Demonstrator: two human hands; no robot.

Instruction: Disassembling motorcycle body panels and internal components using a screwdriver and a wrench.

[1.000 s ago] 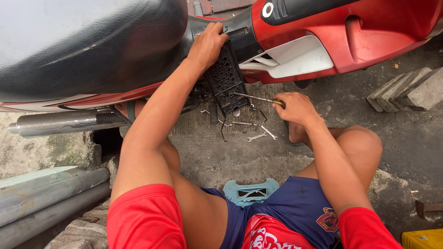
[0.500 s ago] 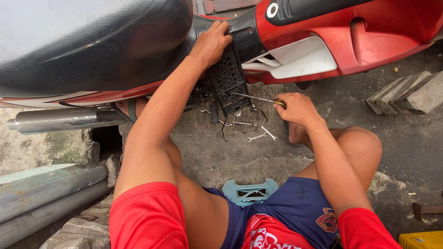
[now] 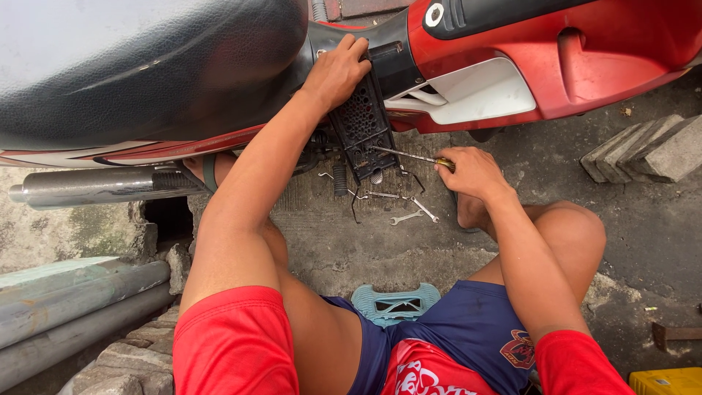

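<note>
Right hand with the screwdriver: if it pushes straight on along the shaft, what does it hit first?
Likely the black perforated panel: the right hand aims the screwdriver left, its tip at the panel's lower edge. Depth unclear.

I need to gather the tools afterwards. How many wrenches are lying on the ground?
2, side by side on the concrete below the black panel: one wrench nearer the person, another wrench just right of it. Others may be hidden under the scooter.
</note>
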